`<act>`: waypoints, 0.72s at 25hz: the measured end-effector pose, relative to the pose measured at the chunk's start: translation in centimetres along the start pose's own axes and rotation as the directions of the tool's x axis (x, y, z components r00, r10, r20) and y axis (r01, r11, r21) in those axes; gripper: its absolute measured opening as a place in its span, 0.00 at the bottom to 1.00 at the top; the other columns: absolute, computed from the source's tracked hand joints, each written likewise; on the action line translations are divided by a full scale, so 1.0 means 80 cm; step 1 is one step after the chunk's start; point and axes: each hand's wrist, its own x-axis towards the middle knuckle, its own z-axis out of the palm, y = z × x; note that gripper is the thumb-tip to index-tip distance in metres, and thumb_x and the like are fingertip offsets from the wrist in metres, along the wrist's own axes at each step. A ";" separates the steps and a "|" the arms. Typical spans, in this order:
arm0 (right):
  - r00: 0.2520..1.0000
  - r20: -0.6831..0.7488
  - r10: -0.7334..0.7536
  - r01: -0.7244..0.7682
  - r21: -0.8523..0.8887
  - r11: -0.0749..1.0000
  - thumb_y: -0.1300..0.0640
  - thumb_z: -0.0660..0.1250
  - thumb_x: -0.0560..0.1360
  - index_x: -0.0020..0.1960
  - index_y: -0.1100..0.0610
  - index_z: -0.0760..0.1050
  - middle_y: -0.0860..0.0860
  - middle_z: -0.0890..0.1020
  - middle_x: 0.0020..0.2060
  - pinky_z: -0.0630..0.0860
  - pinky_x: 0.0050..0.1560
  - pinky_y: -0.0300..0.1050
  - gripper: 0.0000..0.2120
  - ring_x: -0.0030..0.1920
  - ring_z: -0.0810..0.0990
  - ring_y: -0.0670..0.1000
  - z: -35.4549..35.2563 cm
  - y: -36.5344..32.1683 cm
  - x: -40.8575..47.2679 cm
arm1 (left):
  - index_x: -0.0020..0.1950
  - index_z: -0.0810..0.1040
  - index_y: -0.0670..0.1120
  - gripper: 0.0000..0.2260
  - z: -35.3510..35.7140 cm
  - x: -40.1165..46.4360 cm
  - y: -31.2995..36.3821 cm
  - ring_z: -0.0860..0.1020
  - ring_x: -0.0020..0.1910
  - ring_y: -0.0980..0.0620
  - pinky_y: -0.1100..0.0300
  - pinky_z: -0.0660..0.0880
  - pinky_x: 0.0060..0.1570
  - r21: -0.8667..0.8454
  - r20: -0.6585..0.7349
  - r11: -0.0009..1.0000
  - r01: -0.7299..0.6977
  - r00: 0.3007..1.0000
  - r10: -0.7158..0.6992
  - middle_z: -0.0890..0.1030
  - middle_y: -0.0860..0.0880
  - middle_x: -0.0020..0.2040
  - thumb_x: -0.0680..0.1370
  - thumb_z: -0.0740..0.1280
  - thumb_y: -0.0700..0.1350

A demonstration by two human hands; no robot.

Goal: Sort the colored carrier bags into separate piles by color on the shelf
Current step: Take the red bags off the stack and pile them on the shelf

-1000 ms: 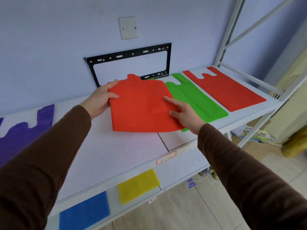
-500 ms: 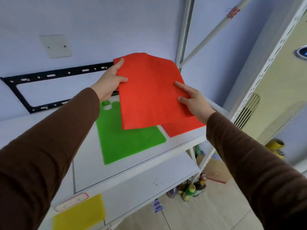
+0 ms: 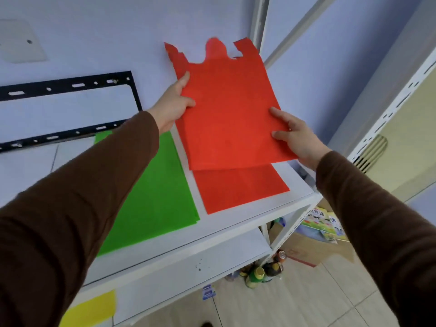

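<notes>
I hold a red carrier bag [image 3: 226, 109] flat in the air, handles pointing away from me toward the wall. My left hand [image 3: 173, 106] grips its left edge and my right hand [image 3: 295, 135] grips its lower right corner. It hovers just above another red bag [image 3: 238, 187] lying at the right end of the white shelf [image 3: 236, 223], covering that bag's far part. A green bag [image 3: 153, 194] lies flat to the left of the red one, partly hidden by my left sleeve.
A black metal bracket [image 3: 70, 86] is fixed to the wall behind the shelf. A yellow bag [image 3: 92, 310] lies on the lower shelf. White shelf uprights [image 3: 258, 27] stand at the right. Bottles [image 3: 259, 274], a cardboard box and booklets [image 3: 323, 223] sit on the floor below.
Both hands carried the red bag rightward from over the green bag to above the red bag on the shelf. Its handles have unfolded and point toward the wall.
</notes>
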 end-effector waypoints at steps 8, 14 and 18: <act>0.948 0.136 0.287 -0.254 -0.222 0.942 0.65 0.62 0.79 0.73 0.45 0.65 0.49 0.72 0.67 0.80 0.53 0.46 0.27 0.52 0.80 0.51 0.010 0.134 0.007 | 0.79 0.51 0.55 0.40 0.091 -0.014 -0.158 0.71 0.63 0.55 0.59 0.73 0.57 0.003 0.044 0.947 0.321 0.946 -0.321 0.65 0.53 0.71 0.75 0.66 0.30; 0.961 0.220 0.170 -0.081 -0.365 0.928 0.61 0.63 0.78 0.74 0.43 0.64 0.46 0.71 0.67 0.73 0.62 0.43 0.28 0.58 0.74 0.47 0.003 0.155 0.020 | 0.79 0.53 0.56 0.41 0.098 -0.019 -0.173 0.66 0.71 0.46 0.62 0.65 0.61 0.339 -0.164 0.888 0.309 0.949 -0.268 0.60 0.44 0.75 0.73 0.70 0.35; 0.962 0.257 0.091 0.045 -0.477 0.878 0.56 0.65 0.77 0.76 0.48 0.60 0.51 0.67 0.72 0.67 0.69 0.45 0.30 0.69 0.70 0.52 -0.003 0.156 0.025 | 0.79 0.54 0.53 0.38 0.101 -0.038 -0.159 0.62 0.73 0.43 0.54 0.61 0.71 0.474 -0.259 0.811 0.343 0.935 -0.244 0.55 0.42 0.76 0.74 0.71 0.46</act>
